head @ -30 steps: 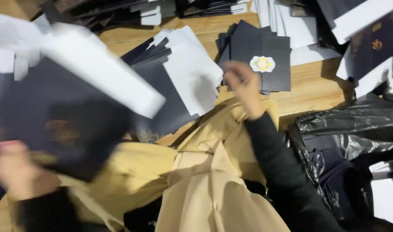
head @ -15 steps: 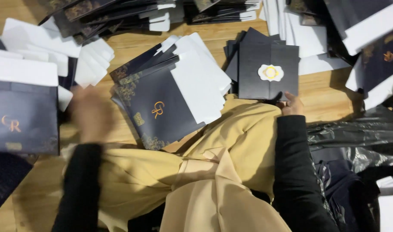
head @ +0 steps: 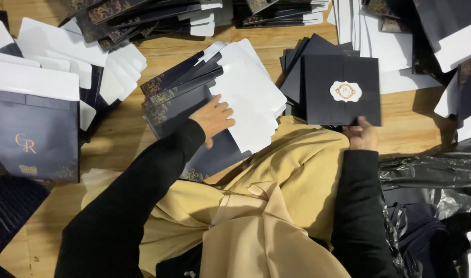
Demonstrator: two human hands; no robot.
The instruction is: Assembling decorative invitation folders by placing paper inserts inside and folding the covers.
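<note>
Left hand (head: 213, 117) flat on fanned envelopes (head: 215, 103), right hand (head: 362, 136) grip pinching folded card (head: 342, 90), fingertips hidden

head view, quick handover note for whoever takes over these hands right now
Left hand: open, flat on the fanned stack of dark cards with white flaps.
Right hand: grips the bottom edge of the folded dark card with a white-gold seal, atop a small dark pile.
Done: that one card is folded and sealed.
Left: unfolded cards lie in heaps across the wooden floor.
</note>
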